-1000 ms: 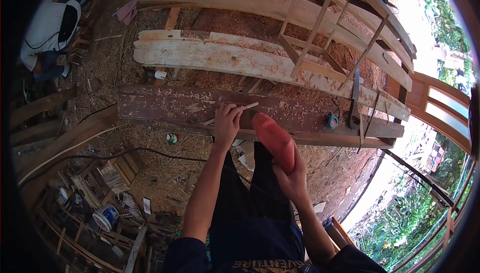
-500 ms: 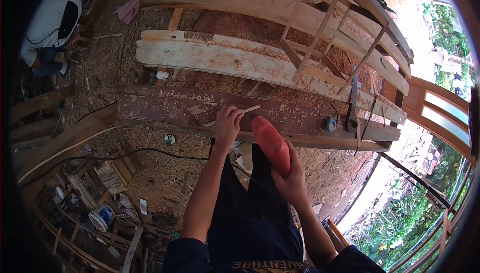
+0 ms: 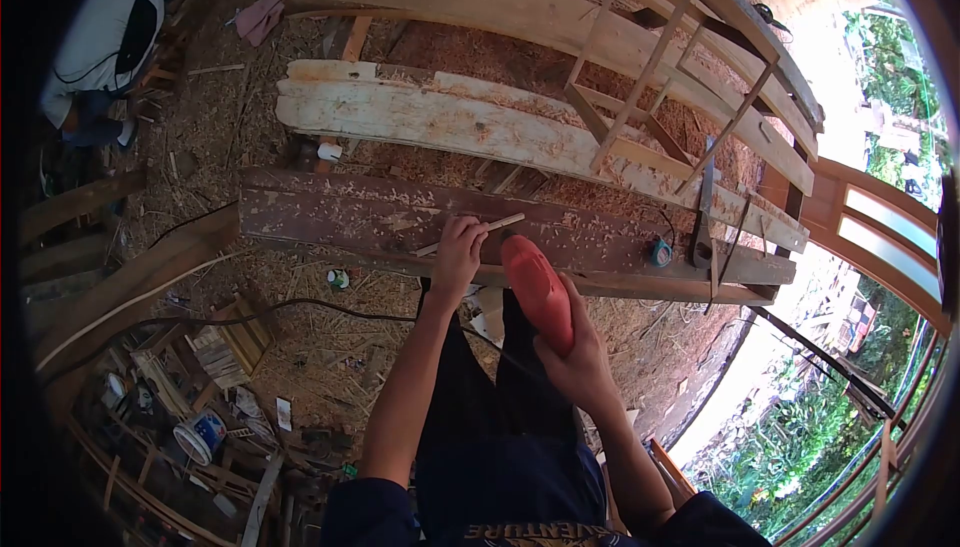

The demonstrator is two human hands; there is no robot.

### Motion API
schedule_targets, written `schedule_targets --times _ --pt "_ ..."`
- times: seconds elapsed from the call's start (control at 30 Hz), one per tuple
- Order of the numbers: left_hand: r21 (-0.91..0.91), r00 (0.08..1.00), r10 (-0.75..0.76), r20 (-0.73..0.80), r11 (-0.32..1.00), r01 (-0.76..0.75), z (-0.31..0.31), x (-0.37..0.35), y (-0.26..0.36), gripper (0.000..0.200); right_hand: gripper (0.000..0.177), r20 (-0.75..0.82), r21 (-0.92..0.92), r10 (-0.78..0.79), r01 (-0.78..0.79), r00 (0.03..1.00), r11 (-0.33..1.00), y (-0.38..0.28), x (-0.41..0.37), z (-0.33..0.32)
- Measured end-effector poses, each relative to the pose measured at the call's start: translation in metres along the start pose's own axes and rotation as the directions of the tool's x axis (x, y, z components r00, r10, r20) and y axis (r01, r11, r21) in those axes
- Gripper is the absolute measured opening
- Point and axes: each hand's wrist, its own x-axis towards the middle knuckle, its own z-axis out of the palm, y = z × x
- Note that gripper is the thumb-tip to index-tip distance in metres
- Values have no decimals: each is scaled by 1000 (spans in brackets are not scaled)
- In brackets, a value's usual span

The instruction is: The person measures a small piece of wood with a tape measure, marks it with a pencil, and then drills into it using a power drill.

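Observation:
My left hand (image 3: 458,259) is closed round a thin wooden stick (image 3: 505,222), which sticks out on both sides of the fingers. It holds the stick over a dark brown plank (image 3: 320,209) strewn with wood shavings. In my right hand (image 3: 578,365) is a red power tool (image 3: 540,292), gripped by its rear body. The tool's dark nose points away from me, close to the stick's right part. What is fitted at the nose is too small to make out.
A blue tape measure (image 3: 661,251) and a handsaw (image 3: 703,217) lie at the plank's right. Beyond are long pale boards (image 3: 430,112) and a wooden frame (image 3: 650,67). A black cable (image 3: 330,304) crosses the shaving-covered floor. A person (image 3: 105,47) crouches at far left.
My right hand and the red power tool have shifted very slightly left. My left hand keeps its hold on the stick.

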Motion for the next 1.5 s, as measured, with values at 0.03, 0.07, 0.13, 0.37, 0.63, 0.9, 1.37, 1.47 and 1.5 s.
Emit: schedule_targets --times 0.03,0.07,0.13,0.37,0.63,0.9,1.37,1.47,1.5 --pt "-2 1000 4 1 1000 -4 1 0 -1 11 86 12 2 2 -2 1000 1000 -3 1 -1" --pt "0 1000 2 4 1000 -2 2 0 -1 11 89 44 20 35 -36 998 999 -6 2 -2" --pt "5 1000 -2 11 1000 2 3 1 -1 10 96 110 57 99 -106 989 993 -10 6 -4" --pt "21 1000 -23 0 1000 23 3 1 2 12 95 90 74 32 -38 995 997 -9 11 1" --pt "39 1000 -15 -14 999 16 2 0 4 11 90 72 285 160 -174 984 943 9 8 11" --pt "50 1000 -15 -14 999 16 4 -1 4 11 78 62 419 238 -242 969 875 0 10 6" --pt "45 1000 5 -20 999 -4 3 0 5 9 71 125 429 414 -425 902 797 0 7 6" --pt "37 1000 -1 -27 999 2 4 0 4 9 61 79 475 373 -364 924 801 -1 8 9" --pt "40 1000 -5 -28 999 6 4 0 4 10 71 101 469 378 -379 920 798 0 8 7"
